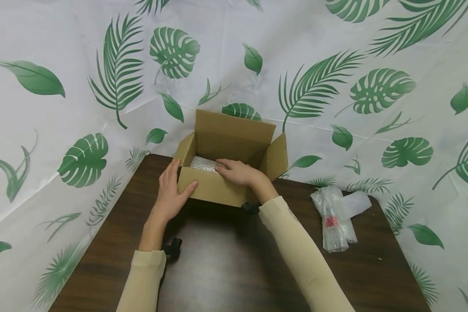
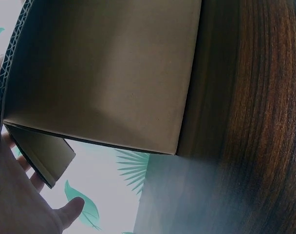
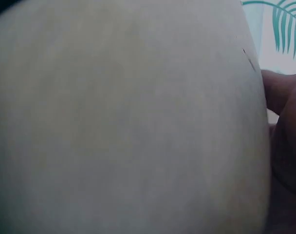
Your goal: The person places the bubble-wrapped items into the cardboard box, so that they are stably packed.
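Note:
An open cardboard box (image 1: 214,186) stands on the table with its flaps raised. Inside at its left lies a bubble-wrapped item (image 1: 203,164). My left hand (image 1: 169,195) rests at the box's near left corner, fingers extended along the left side, thumb towards the front wall. In the left wrist view that hand (image 2: 21,200) is beside the box wall (image 2: 114,78), with the thumb sticking out. My right hand (image 1: 239,173) reaches over the front wall and touches the bubble wrap; most of its fingers are hidden, so I cannot tell whether it grips the item.
Sheets of bubble wrap (image 1: 331,225) with a red patch lie on the right of the dark wooden table (image 1: 288,268), beside a white sheet (image 1: 356,203). A leaf-patterned curtain (image 1: 234,52) hangs behind the table. A pale, blurred surface (image 3: 128,117) fills most of the right wrist view.

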Demonstrator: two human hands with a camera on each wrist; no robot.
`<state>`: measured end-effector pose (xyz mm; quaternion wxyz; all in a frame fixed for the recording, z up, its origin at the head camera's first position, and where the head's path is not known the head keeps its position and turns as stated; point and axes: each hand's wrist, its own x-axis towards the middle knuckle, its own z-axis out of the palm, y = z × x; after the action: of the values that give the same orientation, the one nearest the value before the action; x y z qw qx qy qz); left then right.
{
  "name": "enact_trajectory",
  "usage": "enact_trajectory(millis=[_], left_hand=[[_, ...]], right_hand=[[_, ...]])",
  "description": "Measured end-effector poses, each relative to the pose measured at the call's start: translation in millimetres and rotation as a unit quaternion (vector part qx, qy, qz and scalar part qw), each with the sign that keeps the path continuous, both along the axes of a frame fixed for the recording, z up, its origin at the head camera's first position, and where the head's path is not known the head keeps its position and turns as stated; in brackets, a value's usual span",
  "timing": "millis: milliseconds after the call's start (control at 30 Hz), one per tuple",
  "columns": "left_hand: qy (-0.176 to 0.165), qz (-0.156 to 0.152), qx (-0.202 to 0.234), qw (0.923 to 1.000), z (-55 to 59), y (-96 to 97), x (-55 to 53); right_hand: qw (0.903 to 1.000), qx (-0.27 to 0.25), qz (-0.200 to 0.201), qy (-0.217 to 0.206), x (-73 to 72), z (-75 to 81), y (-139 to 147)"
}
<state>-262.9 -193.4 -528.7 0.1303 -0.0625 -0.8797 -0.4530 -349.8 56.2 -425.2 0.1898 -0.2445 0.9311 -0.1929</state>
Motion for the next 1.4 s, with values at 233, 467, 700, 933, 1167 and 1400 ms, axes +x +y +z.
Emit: enact_trajectory(millis=[233, 467, 700, 933, 1167, 1400], left_hand=[[0.0, 0.003, 0.002, 1.0, 1.2, 1.8, 3.1], [0.015, 0.003, 0.006, 0.9999, -0.1, 2.3, 5.5], [0.015, -0.001, 0.006, 0.9999, -0.5, 3.1, 5.2], [0.019, 0.001, 0.011, 0.9997, -0.1, 2.5, 5.0], [0.014, 0.001, 0.013, 0.9998, -1.4, 1.9, 5.1], [0.014, 0.003, 0.011, 0.9998, -4.7, 3.6, 4.6]], right_hand=[[0.9972, -0.034, 0.001, 0.067, 19.8, 16.2, 15.0], [0.9844, -0.101, 0.005, 0.145, 52.0, 30.4, 34.6], [0.9535, -0.117, 0.009, 0.278, 86.0, 35.5, 52.7], [0.901, -0.19, 0.002, 0.39, 113.5, 35.0, 77.1], [0.8141, -0.336, -0.079, 0.467, 129.0, 21.7, 111.3], [0.746, -0.411, -0.217, 0.477, 127.4, -2.0, 154.8]])
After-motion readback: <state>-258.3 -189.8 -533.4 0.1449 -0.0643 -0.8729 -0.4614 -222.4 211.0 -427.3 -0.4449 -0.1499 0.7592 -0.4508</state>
